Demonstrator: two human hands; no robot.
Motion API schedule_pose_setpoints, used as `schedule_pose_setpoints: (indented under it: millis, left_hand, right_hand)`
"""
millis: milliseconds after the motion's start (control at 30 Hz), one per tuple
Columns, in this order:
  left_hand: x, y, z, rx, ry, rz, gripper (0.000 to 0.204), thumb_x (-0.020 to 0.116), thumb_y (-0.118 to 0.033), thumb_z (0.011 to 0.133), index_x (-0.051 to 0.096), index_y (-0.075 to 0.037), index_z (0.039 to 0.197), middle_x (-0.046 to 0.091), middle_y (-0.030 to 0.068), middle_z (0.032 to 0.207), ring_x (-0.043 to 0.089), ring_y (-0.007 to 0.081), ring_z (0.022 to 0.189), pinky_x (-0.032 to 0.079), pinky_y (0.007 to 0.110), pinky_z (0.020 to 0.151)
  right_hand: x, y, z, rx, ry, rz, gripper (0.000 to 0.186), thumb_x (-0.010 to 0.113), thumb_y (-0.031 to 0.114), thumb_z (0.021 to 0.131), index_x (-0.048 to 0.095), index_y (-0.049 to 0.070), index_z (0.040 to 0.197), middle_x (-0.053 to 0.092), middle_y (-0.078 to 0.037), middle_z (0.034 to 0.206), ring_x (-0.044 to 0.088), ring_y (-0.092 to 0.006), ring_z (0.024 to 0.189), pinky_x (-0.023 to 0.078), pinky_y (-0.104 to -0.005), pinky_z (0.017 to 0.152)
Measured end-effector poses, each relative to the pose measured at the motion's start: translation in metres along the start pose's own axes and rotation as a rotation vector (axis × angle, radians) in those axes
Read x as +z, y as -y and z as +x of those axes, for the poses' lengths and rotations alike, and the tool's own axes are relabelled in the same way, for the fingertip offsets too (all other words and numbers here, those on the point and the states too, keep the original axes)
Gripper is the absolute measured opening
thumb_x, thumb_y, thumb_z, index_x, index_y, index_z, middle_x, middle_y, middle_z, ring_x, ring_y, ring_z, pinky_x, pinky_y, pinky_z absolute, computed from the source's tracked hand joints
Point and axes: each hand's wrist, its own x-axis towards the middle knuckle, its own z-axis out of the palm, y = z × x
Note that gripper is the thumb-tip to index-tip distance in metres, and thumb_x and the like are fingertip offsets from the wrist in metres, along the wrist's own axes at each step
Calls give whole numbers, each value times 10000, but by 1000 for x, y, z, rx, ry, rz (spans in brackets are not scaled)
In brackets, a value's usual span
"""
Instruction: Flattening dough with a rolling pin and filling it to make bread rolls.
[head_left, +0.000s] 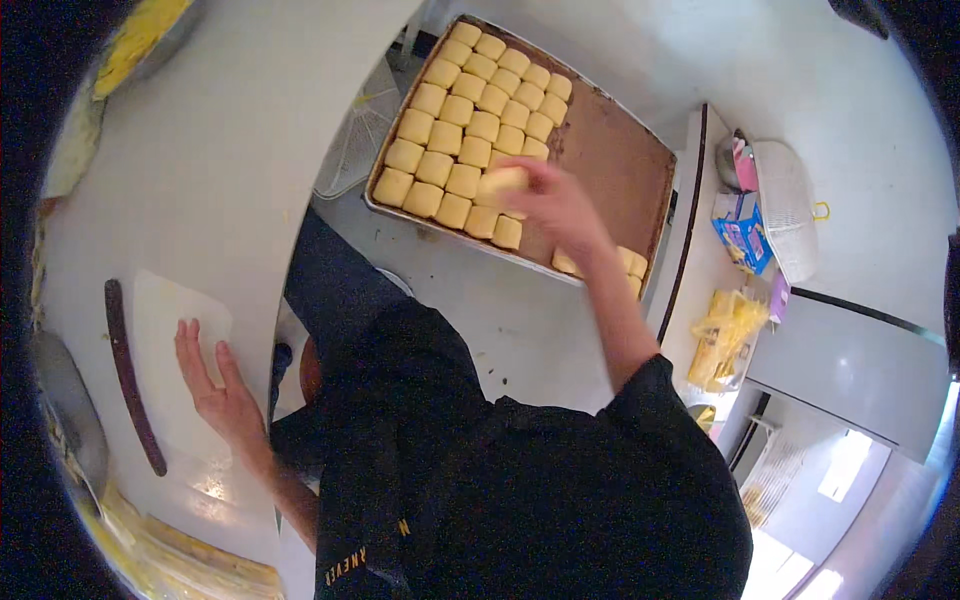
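Observation:
My left hand (pixel 215 385), fingers apart, rests on a pale flat sheet of dough (pixel 175 300) on the white counter (pixel 190 120) at the left, beside a long dark brown roll (pixel 134 378). My right hand (pixel 555 205), slightly blurred, is at the middle of the large baking tray (pixel 615 165), closed on a pale yellow dough piece (pixel 500 182) among rows of square pieces (pixel 440 130). A smaller group of pieces (pixel 628 262) lies at the tray's near right corner, partly behind my right arm.
A grey mesh rack (pixel 345 150) is beside the tray. The right-hand shelf (pixel 680 300) holds a blue box (pixel 738 230), a metal bowl (pixel 730 170), a white basket (pixel 785 205) and a yellow bag (pixel 722 340). Dark rounded metal (pixel 70 410) and yellow material sit at the far left.

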Motion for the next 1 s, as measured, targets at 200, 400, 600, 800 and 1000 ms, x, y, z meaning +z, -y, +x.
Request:
schedule_pose_setpoints:
  millis: [200, 400, 600, 800, 1000]
  left_hand:
    - [9, 33, -11, 85, -8, 225, 397, 478, -173, 1013, 505, -34, 1384, 418, 174, 1499, 320, 382, 1420, 254, 483, 1166]
    - [13, 37, -14, 141, -50, 257, 405, 463, -162, 1013, 493, -39, 1398, 414, 164, 1504, 327, 383, 1418, 270, 486, 1158]
    - [12, 37, -13, 144, -57, 249, 410, 471, -145, 1005, 493, -40, 1400, 419, 156, 1504, 331, 382, 1416, 268, 483, 1159]
    - [12, 39, -16, 155, -70, 237, 418, 486, -125, 992, 498, -55, 1404, 427, 149, 1501, 333, 376, 1417, 268, 478, 1161]
    - [11, 44, -17, 112, -89, 231, 415, 488, -133, 991, 505, -71, 1401, 433, 154, 1494, 337, 375, 1414, 270, 470, 1162]
  right_hand:
    - [-184, -88, -26, 315, -145, -785, 448, 816, 90, 745, 642, 9, 1150, 676, -40, 1011, 610, -139, 943, 496, -296, 860]
    - [-229, -134, -34, 359, 69, -796, 459, 868, 143, 685, 643, 18, 1065, 643, -24, 920, 593, -145, 879, 490, -314, 794]
    - [-230, -152, -38, 358, 74, -858, 424, 862, 157, 688, 675, 25, 1045, 650, -21, 948, 592, -142, 876, 493, -311, 781]
    - [-219, -140, -46, 412, 71, -935, 430, 809, 152, 750, 682, 18, 1138, 709, -64, 1002, 630, -142, 890, 505, -305, 814]
    - [-206, -165, -66, 173, -203, -805, 412, 659, 250, 915, 603, 24, 1256, 693, -142, 1153, 675, -231, 1017, 524, -361, 873]
